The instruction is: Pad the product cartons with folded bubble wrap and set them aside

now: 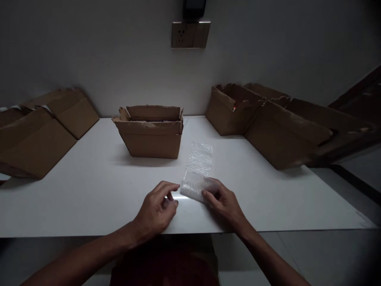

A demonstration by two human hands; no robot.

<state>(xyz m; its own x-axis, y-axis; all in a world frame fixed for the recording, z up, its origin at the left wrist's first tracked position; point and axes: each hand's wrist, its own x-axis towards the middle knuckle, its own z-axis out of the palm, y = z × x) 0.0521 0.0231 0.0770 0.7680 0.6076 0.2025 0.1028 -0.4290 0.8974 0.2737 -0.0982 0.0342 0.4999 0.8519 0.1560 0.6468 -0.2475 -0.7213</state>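
Dim grey wall fills the top of the frame, with a socket plate at upper centre, and below it a white surface stretches across the middle. Bubble wrap lies on that surface just right of the frame's centre, a long strip slanting slightly, its near end toward the bottom edge. At this end the right hand has a narrow, closed grip on the wrap's right corner: thumb on top, the other fingers curled behind, partly hidden.

Left of the strip, the left hand has a loose, half-curled grip with nothing in it, a small gap between thumb and forefinger. Its forefinger points at the wrap's near left corner, just beside it; whether they touch, I cannot tell.

One cardboard box stands left of centre, beyond the left hand. More brown boxes sit at the left edge, and another group of cartons fills the upper right.
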